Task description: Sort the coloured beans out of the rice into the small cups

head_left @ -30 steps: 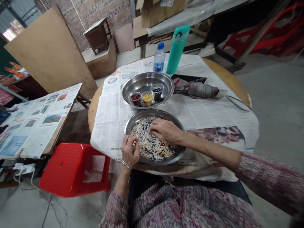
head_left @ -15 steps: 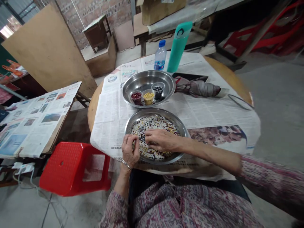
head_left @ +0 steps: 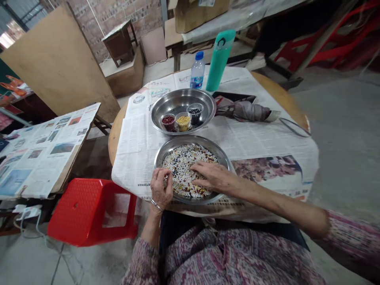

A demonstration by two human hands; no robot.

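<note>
A steel basin (head_left: 223, 155) stands close to me, its bottom covered with mixed white, black, yellow and dark red beans or grains (head_left: 181, 158). My left hand (head_left: 161, 187) is at the basin's left rim, its fingers curled in and pressed together; what they hold, if anything, is hidden. Over the right part of the mix is my right hand (head_left: 213, 176), thumb and fingers apart, fingertips down at the grains. A second steel basin (head_left: 166, 103) behind contains three clear cups: dark red beans (head_left: 168, 122), yellow beans (head_left: 183, 122) and black beans (head_left: 195, 114).
Newspaper (head_left: 252, 142) covers the round table. At its back stand a water bottle (head_left: 197, 71) and a teal flask (head_left: 220, 61); a folded grey umbrella (head_left: 249, 111) lies to the right. A red stool (head_left: 80, 209) and another newspaper-covered table (head_left: 44, 154) are on the left.
My right hand has moved a little to the right across the grains, and its fingers have spread from a closer pinch. My left hand stays at the rim. The view has shifted slightly.
</note>
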